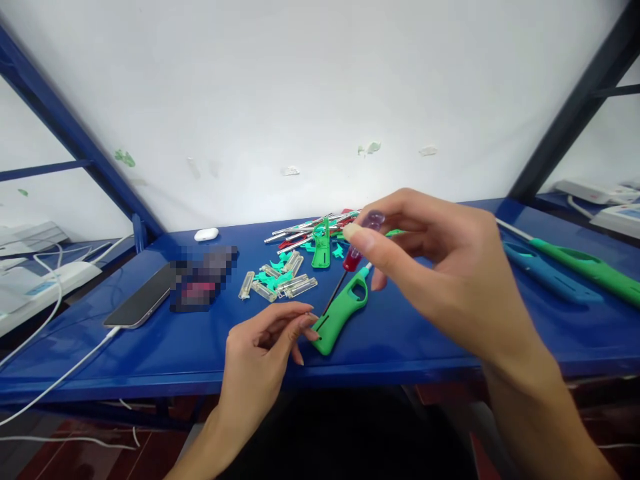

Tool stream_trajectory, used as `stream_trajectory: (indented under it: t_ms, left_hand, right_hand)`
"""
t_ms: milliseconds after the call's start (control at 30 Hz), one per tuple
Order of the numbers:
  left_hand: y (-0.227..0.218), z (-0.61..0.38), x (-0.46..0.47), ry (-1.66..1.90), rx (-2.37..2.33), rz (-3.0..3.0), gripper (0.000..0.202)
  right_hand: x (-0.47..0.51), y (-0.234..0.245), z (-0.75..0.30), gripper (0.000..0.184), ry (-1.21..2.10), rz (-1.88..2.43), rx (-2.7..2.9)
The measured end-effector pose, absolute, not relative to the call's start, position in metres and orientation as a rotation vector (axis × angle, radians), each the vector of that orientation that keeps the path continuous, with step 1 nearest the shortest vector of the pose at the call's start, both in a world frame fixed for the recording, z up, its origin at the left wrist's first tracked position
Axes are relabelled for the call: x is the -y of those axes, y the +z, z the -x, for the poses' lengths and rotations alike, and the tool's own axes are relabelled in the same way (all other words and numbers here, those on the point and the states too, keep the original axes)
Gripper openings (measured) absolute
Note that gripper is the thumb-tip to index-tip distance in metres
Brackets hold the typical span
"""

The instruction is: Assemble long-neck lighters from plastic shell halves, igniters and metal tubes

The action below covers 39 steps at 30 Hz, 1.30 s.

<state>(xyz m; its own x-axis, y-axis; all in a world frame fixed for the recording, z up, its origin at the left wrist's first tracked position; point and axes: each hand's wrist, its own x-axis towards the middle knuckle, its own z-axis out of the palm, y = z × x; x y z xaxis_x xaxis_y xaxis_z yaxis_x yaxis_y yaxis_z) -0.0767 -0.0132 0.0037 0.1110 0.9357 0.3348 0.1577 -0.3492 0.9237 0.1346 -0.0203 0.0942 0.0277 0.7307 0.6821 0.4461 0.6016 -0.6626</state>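
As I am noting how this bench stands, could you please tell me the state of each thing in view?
Screwdriver: gripped by the right hand, tilted, tip down at the near green lighter.
Near green lighter: lying on its side.
Left hand: fingers pinched; contents too small to tell.
Blue lighter: lying, unheld.
Far-right green lighter: lying, unheld.
Phone: screen dark, cable plugged in.
Earbud case: closed.
Clear fuel tanks: loosely heaped.

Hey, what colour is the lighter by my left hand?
Green lighter, clearest in the head view.
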Motion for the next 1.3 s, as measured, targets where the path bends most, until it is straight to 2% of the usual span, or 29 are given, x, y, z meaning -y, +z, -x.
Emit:
stream_trajectory:
  t_ms: [333,700,1233,1300]
  left_hand:
    - [0.003,0.079,0.013,1.325,-1.146,-1.812,0.007]
    - [0.000,0.078,0.015,1.286,-1.146,-1.733,0.004]
    - [0.001,0.077,0.015,1.292,-1.147,-1.706,0.005]
    - [0.000,0.077,0.015,1.296,-1.152,-1.713,0.005]
  right_hand:
    - [0.015,0.085,-0.125,0.023,0.309,0.937,1.650]
    - [0.016,0.085,-0.123,0.020,0.293,0.925,1.667]
    - [0.020,0.090,-0.127,0.008,0.298,0.885,1.828]
    - [0.021,0.089,-0.125,0.017,0.272,0.909,1.778]
